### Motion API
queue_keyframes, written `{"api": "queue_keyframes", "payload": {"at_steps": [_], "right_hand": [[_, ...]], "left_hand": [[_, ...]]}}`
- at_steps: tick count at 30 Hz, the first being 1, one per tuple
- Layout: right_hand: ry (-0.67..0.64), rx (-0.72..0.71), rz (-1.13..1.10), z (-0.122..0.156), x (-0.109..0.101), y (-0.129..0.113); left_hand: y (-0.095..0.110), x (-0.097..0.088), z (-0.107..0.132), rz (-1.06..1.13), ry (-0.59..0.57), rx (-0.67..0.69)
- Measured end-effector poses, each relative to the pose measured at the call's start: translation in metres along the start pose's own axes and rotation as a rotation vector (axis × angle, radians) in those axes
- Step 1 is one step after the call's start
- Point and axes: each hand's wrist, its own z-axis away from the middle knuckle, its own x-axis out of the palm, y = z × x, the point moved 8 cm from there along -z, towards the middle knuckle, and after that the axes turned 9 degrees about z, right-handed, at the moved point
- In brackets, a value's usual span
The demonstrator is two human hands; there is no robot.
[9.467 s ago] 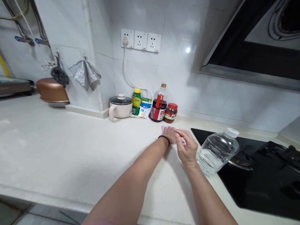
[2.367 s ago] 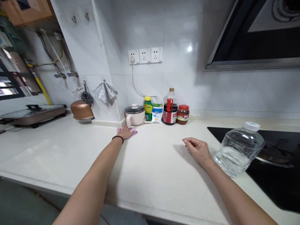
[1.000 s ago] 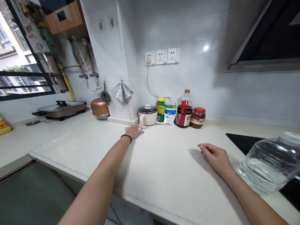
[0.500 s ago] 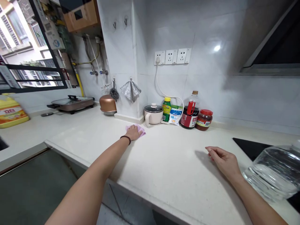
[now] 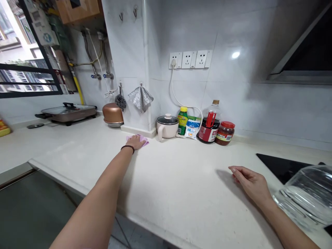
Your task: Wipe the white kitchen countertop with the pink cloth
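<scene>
My left hand (image 5: 136,141) lies over a pink cloth (image 5: 144,139), pressing it onto the white countertop (image 5: 178,173) by the foot of the tiled column. A beaded bracelet circles that wrist. Just to the right of the cloth stands a small cream pot (image 5: 167,128) with a dark lid. My right hand (image 5: 250,180) hovers above the counter at the right, fingers loosely curled against the thumb and nothing visible in them. Beside that forearm is a large clear plastic container (image 5: 308,193), partly cut off by the frame.
Along the wall stand a green bottle (image 5: 182,121), a white packet (image 5: 192,128), a dark jar (image 5: 208,132) and a red-lidded jar (image 5: 225,134). An electric pan (image 5: 70,113) and a copper-coloured pot (image 5: 113,113) sit at the left. A black hob (image 5: 281,166) lies right.
My left hand and the cloth have slid left, away from the cream pot. My right hand has hardly moved. The view has shifted slightly, putting the yellow bottle mostly out of frame.
</scene>
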Motion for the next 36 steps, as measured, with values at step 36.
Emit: {"api": "queue_keyframes", "payload": {"at_steps": [36], "right_hand": [[-0.017, -0.116, 0.024, -0.002, 0.01, -0.019]], "left_hand": [[0.129, 0.011, 0.147, -0.071, -0.181, 0.418]]}}
